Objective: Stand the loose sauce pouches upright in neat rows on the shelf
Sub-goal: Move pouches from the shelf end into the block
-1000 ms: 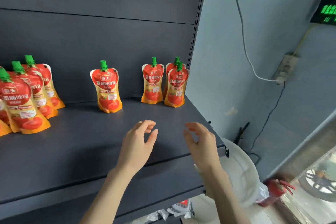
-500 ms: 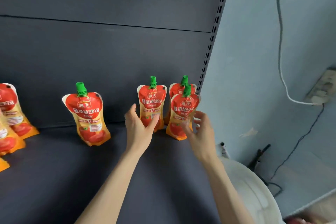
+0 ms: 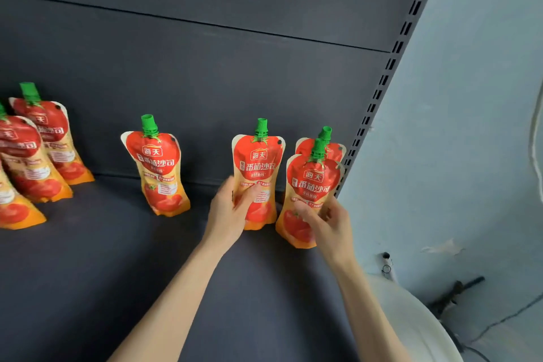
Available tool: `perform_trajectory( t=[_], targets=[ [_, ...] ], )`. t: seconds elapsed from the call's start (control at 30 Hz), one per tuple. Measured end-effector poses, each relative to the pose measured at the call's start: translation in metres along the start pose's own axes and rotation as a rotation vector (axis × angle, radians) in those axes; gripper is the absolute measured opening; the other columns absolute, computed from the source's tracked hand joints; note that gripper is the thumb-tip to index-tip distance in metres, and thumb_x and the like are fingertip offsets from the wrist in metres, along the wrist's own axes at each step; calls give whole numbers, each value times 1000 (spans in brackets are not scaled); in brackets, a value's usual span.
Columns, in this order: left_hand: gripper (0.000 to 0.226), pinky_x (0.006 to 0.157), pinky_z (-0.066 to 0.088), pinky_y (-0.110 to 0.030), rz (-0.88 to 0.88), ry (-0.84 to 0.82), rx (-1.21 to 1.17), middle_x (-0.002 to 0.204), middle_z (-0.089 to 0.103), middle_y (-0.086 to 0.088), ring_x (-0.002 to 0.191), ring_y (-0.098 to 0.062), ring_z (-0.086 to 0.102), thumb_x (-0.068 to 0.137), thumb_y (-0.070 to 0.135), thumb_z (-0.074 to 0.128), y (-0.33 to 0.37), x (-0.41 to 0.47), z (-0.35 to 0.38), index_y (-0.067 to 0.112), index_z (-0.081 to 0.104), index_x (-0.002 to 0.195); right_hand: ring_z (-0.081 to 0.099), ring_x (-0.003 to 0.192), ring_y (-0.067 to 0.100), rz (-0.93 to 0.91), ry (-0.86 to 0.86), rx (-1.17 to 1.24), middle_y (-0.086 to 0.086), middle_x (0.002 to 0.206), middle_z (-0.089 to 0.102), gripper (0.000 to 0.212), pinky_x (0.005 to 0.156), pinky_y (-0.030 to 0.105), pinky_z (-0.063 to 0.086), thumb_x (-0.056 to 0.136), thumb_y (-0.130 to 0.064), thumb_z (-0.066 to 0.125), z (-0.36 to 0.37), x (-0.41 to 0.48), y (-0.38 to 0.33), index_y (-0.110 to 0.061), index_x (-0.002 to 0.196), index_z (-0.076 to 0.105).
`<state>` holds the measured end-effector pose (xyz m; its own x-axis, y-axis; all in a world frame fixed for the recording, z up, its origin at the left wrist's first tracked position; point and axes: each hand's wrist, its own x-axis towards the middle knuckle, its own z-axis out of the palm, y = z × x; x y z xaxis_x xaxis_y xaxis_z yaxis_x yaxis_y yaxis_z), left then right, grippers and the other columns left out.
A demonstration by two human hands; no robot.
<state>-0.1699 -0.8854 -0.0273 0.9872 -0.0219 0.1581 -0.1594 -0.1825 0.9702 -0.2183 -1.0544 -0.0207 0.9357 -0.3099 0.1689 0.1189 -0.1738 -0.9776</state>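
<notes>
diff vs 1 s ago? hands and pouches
Both hands reached forward from over the shelf front, open, and took hold: the left hand now grips the red-and-orange green-capped sauce pouch beside the corner pair, and the right hand grips the front corner pouch. The rear corner pouch, the lone pouch and the left group stand as before.

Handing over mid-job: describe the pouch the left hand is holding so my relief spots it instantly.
Start at the slotted upright on the shelf's right edge. Two overlapping pouches stand beside it; the next one leftward is the target pouch. Only it has the left hand around its lower half.
</notes>
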Motion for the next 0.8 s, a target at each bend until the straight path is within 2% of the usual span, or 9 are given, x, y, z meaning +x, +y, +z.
perform_trajectory(
  t=[0.13, 0.2, 0.33, 0.5, 0.6, 0.7, 0.8],
  targets=[
    [23, 71, 49, -8, 13, -3, -71, 106, 62, 21, 95, 10, 59, 88, 35, 55, 12, -34, -28, 34, 51, 111, 68, 83, 7, -32, -83, 86, -8, 89, 72, 21, 66, 17, 52, 83, -22, 67, 14, -18, -19, -19, 104, 63],
    [26, 76, 50, -11, 35, 12, -88, 107, 63, 20, 98, 9, 59, 87, 35, 55, 16, -50, -48, 32, 53, 113, 69, 86, 8, -55, -137, 126, -12, 89, 72, 16, 69, 17, 54, 84, -19, 65, 27, -30, -33, -23, 99, 63],
    [26, 78, 51, -14, 42, 66, -88, 105, 64, 22, 98, 7, 60, 80, 43, 55, 16, -79, -98, 41, 52, 106, 69, 88, 14, -57, -207, 182, -5, 90, 73, 14, 75, 24, 56, 84, -18, 64, 70, -56, -48, -19, 98, 65],
    [30, 78, 52, -22, 21, 131, -81, 102, 66, 14, 98, -2, 62, 77, 46, 55, -1, -111, -184, 33, 55, 103, 70, 86, 15, -8, -245, 243, -1, 89, 74, 12, 70, 23, 55, 86, -17, 63, 146, -103, -57, -16, 98, 65],
    [34, 80, 52, -25, -8, 119, -87, 102, 67, 12, 98, -4, 63, 77, 47, 54, -18, -132, -246, 28, 55, 106, 70, 86, 16, 18, -230, 255, 1, 90, 73, 12, 72, 25, 57, 87, -19, 63, 203, -137, -60, -17, 98, 65],
    [33, 79, 52, -23, -40, 105, -121, 107, 66, 11, 101, -4, 63, 82, 42, 54, -31, -144, -305, 29, 52, 112, 69, 89, 16, 51, -206, 267, 1, 93, 73, 15, 77, 28, 57, 86, -22, 63, 257, -169, -66, -18, 101, 63],
    [26, 70, 51, -12, -54, 116, -179, 106, 65, 13, 97, 2, 62, 89, 30, 53, -36, -148, -349, 28, 51, 115, 68, 90, 13, 72, -189, 265, -2, 96, 72, 20, 78, 28, 56, 86, -23, 64, 298, -188, -73, -20, 105, 60]
  ],
)
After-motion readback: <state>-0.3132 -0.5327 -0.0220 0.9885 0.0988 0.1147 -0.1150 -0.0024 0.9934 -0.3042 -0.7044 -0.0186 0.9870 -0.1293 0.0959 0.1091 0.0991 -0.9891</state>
